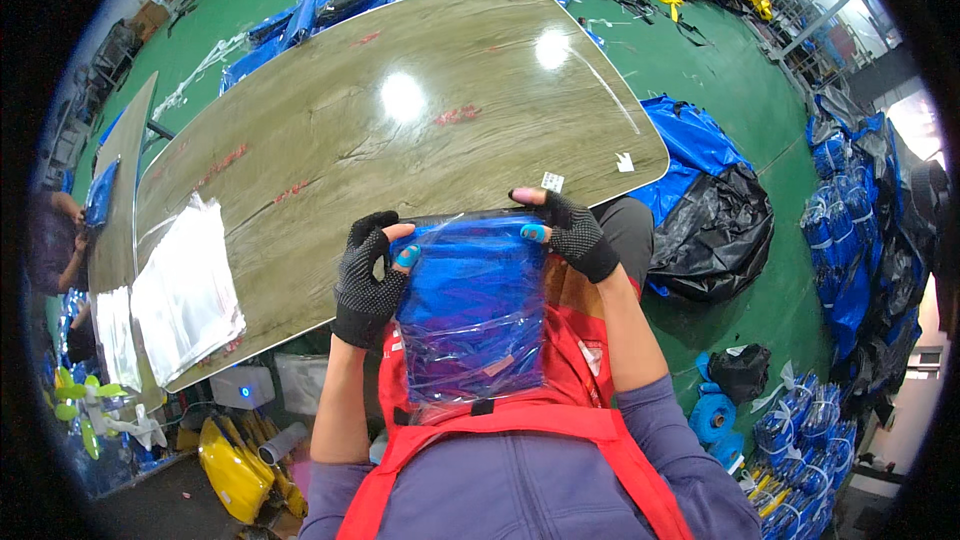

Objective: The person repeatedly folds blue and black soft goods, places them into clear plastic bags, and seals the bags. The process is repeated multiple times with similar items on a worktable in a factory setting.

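Note:
A folded blue sheet in a clear plastic bag [472, 290] rests upright against my red apron, just off the near edge of the table. My left hand [370, 280], in a black dotted half-finger glove, pinches the bag's upper left corner between thumb and fingers. At the upper right corner, my right hand [578, 235] in a matching glove grips the bag's top edge, its index finger pointing along the rim. Something blue covers both thumb tips. The bag's plastic is wrinkled, most of all toward the bottom.
A wood-patterned table [330, 160] spreads ahead, with a stack of clear plastic bags [188, 285] at its left. Blue and black sheeting [715, 210] is heaped on the green floor. Bundled blue packs [800, 440] sit at right. Another person's hands [75, 225] work far left.

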{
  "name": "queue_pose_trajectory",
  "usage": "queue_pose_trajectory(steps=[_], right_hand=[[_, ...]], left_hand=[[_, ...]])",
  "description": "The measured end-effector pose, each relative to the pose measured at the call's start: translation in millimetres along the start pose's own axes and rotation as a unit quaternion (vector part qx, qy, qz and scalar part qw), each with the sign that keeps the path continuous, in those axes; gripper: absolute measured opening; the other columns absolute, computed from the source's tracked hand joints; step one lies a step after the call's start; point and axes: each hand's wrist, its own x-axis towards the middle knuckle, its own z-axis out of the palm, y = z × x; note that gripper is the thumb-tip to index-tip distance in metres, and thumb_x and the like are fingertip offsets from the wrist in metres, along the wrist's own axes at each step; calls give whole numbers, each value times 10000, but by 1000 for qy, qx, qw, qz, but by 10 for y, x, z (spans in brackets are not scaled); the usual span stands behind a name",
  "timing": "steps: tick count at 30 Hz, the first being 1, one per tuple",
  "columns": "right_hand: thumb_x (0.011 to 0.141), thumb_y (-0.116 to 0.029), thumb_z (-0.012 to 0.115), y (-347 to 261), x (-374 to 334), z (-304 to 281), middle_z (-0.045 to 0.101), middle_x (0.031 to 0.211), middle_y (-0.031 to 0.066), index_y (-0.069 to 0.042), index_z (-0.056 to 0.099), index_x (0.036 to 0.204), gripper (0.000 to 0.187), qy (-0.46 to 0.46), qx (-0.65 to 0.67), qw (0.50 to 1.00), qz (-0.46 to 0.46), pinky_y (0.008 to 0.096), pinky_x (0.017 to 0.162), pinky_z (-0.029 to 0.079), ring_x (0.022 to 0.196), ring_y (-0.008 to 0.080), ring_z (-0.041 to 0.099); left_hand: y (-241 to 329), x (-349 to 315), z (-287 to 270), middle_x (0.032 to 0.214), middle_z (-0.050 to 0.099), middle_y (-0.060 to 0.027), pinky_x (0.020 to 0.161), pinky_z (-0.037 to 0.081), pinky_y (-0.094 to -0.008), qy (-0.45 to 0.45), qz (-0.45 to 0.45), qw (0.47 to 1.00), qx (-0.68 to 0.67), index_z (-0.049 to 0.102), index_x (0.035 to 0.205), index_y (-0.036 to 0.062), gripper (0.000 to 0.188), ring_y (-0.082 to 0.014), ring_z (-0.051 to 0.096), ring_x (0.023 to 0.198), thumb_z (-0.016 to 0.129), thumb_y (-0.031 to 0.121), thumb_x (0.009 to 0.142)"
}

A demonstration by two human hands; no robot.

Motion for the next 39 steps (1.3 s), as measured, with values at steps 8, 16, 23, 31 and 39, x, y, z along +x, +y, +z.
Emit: queue_pose_trajectory(steps=[8,16,23,31,39], right_hand=[[910,-219,628,16,173,143,703,961,85,-3,686,1017,248,46,-48,998,-19,276,797,490,871,120,624],[937,-322,580,-624,492,88,626,717,62,-4,633,882,327,93,-133,983,-82,272,600,460,653,99,561],[946,-368,518,-867,1048,493,641,776,114,18,592,1022,401,213,-25,936,-279,326,686,507,716,201,635],[930,-411,544,-809,1046,760,622,982,120,-23,544,1148,445,-62,550,828,-91,363,734,529,842,197,618],[919,-359,586,-197,581,303,654,1077,116,-51,582,1217,429,-64,279,954,90,316,844,493,962,185,609]], left_hand=[[-13,69,53,1022,615,-177,818,484,-357,15,42,996,82,634,979,39,167,-321,617,947,568,50,826],[500,559,-280,722,569,19,613,445,-255,39,-60,996,-54,595,921,35,178,-91,527,662,567,209,937],[1489,886,-247,1005,638,-46,783,460,-244,-91,31,952,-292,601,1106,14,281,-97,577,877,659,130,857],[788,591,-228,1268,549,-126,1015,376,-335,-106,-180,940,-270,474,1316,12,631,-203,498,1187,731,264,798],[-123,-113,-293,963,641,-18,746,474,-264,11,-232,948,-216,644,1051,47,244,-130,585,837,633,168,839]])
